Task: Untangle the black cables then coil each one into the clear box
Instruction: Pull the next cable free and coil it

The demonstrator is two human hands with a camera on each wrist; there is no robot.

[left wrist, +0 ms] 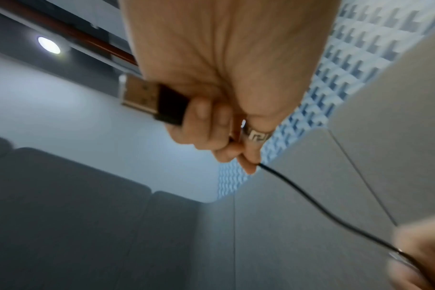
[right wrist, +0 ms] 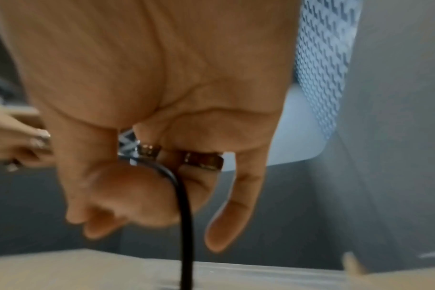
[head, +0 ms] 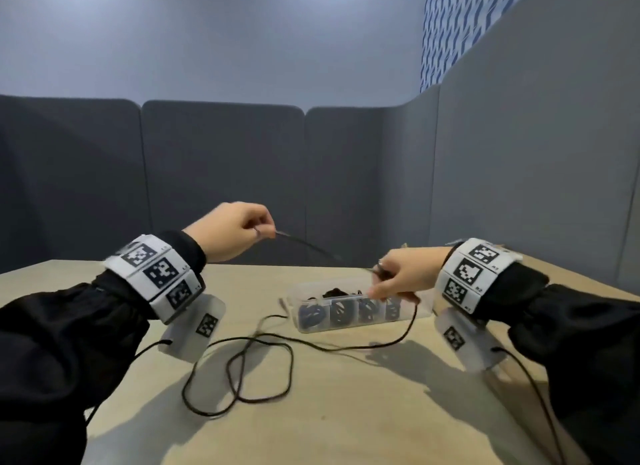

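Holding one black cable (head: 263,367) taut between my hands, I grip its USB plug (left wrist: 152,99) in my left hand (head: 230,230) and pinch the cord in my right hand (head: 403,274), above the box (head: 349,308) near the tabletop's far edge. The slack loops toward the near edge. I should feed even turns slowly, keeping tension light. Inside the box, dark coils blur together; I cannot count them.
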